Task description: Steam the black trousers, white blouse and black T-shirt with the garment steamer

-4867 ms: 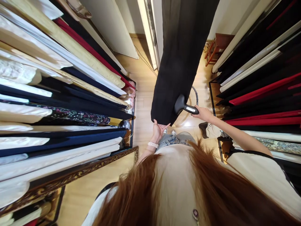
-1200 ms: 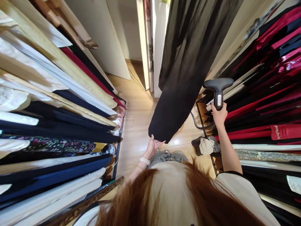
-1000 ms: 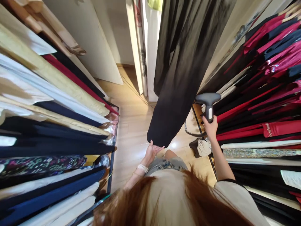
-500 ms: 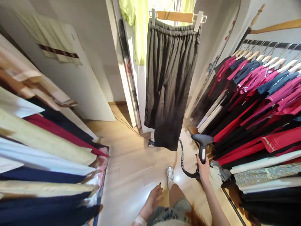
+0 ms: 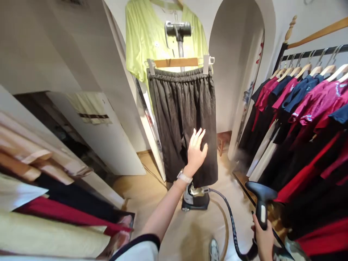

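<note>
Clothes-rack aisle, black trousers seemingly against the open left hand, right hand clenched on steamer handle

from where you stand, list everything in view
black elastic-waist garment: 1, black, hanging at centre
wooden clip hanger: 1, tan, at the garment's waist
lime green top: 1, behind the garment
garment steamer base: 1, black and silver, on the floor
steamer head: 1, black, lower right
steamer hose: 1, black, base to head
hanging clothes: many, red, pink and navy, right rack
fabric lengths: several, cream and red, lower left
wooden stool: 1, reddish brown, in the archway
left hand: 1, open, before the garment
right hand: 1, gripping the steamer head
</note>
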`<state>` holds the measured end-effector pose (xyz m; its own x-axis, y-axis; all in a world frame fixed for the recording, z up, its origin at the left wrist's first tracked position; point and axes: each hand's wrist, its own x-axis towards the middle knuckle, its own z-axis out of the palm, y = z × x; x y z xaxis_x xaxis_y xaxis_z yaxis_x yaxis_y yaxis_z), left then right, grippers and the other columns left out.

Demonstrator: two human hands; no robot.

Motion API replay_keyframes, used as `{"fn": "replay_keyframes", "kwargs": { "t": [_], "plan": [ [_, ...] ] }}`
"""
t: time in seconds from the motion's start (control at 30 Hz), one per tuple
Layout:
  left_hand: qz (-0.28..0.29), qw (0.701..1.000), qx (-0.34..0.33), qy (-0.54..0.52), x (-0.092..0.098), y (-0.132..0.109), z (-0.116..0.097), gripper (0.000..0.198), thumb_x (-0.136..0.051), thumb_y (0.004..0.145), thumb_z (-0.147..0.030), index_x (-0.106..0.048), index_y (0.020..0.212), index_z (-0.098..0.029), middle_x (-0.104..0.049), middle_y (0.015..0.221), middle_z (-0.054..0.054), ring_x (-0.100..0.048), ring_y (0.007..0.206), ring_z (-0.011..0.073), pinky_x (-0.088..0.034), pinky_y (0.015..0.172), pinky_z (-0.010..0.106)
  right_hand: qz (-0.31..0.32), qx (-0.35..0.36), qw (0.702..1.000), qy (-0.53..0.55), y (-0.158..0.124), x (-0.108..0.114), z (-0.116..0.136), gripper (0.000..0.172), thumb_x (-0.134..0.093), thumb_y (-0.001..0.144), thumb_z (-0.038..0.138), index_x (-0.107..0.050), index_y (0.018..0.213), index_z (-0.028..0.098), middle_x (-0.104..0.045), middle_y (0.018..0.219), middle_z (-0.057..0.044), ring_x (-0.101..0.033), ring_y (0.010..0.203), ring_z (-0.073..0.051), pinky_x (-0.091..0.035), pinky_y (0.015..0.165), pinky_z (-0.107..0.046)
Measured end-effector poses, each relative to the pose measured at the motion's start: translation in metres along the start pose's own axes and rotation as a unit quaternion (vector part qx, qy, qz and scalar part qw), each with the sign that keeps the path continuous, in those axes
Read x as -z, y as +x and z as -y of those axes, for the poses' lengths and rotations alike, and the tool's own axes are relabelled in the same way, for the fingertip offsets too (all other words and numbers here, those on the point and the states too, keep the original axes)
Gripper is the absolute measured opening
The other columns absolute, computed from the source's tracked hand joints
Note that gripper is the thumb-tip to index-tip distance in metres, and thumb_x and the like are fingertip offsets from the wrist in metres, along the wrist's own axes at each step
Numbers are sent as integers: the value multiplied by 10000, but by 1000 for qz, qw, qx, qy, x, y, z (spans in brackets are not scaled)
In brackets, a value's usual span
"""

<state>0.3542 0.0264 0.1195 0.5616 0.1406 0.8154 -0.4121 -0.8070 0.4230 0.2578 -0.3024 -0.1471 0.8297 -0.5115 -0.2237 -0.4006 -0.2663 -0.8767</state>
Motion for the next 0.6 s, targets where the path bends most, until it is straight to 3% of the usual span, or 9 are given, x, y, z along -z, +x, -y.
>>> {"fn": "replay_keyframes", "kwargs": {
  "t": [0.07,0.17,0.27,0.3,0.33,0.4,0.47,0.53,0.6],
  "plan": [
    [6,994,-26,103,-38,42,9,753,-546,937,-228,-252,1629,-181,-193,1712,126,-58,1596,318,-158,1288,558,15,-42,999,18,24,-12,9,549,-654,578,768,-506,827,302,-655,577,-29,-686,585,-333,-521,547,-428],
    [85,971,24,223,-101,44,48,909,-591,906,-238,-88,1656,-133,0,1719,186,39,1579,401,-133,1247,654,38,-91,995,28,52,-29,25,644,-646,510,809,-514,853,280,-657,564,-29,-662,554,-318,-507,541,-412],
    [309,910,69,266,-138,3,94,933,-635,855,-200,-145,1644,-109,-168,1685,253,-158,1555,440,-327,1173,627,74,-94,993,17,71,-43,36,668,-618,508,835,-524,866,279,-679,582,-40,-686,631,-335,-525,613,-429],
    [398,877,51,264,-141,-10,104,928,-665,826,-191,-212,1634,-133,-276,1657,245,-222,1538,442,-355,1149,635,81,-90,993,11,75,-46,38,662,-621,514,833,-529,870,282,-690,596,-44,-703,689,-349,-537,661,-441],
    [448,855,23,260,-140,-20,111,894,-665,821,-187,-269,1622,-176,-333,1645,208,-235,1538,430,-342,1153,648,85,-89,992,6,79,-49,38,650,-626,520,826,-533,873,287,-699,610,-47,-716,752,-362,-545,716,-456],
    [431,862,-34,265,-130,-26,116,799,-599,869,-180,-312,1613,-240,-315,1671,131,-154,1574,371,-237,1212,648,81,-89,993,-3,86,-54,37,608,-633,539,807,-536,863,302,-703,620,-50,-724,826,-381,-546,800,-487],
    [299,904,-60,300,-117,-16,117,730,-510,932,-200,-290,1626,-252,-194,1716,84,-38,1596,320,-120,1262,613,76,-91,993,-9,89,-57,35,544,-645,557,779,-532,826,320,-697,621,-54,-723,803,-386,-548,805,-503],
    [197,917,-43,344,-109,-2,122,712,-507,948,-251,-294,1628,-234,-136,1725,86,-14,1596,333,-72,1270,616,71,-85,994,-8,90,-61,37,496,-657,576,755,-528,786,325,-691,625,-60,-717,740,-375,-551,749,-498],
    [226,903,-7,364,-106,-1,136,678,-534,935,-252,-377,1592,-196,-217,1703,125,-92,1588,359,-81,1262,642,67,-74,995,-4,88,-64,44,490,-662,587,740,-537,772,303,-680,617,-55,-709,690,-353,-548,683,-474]
  ]
}}
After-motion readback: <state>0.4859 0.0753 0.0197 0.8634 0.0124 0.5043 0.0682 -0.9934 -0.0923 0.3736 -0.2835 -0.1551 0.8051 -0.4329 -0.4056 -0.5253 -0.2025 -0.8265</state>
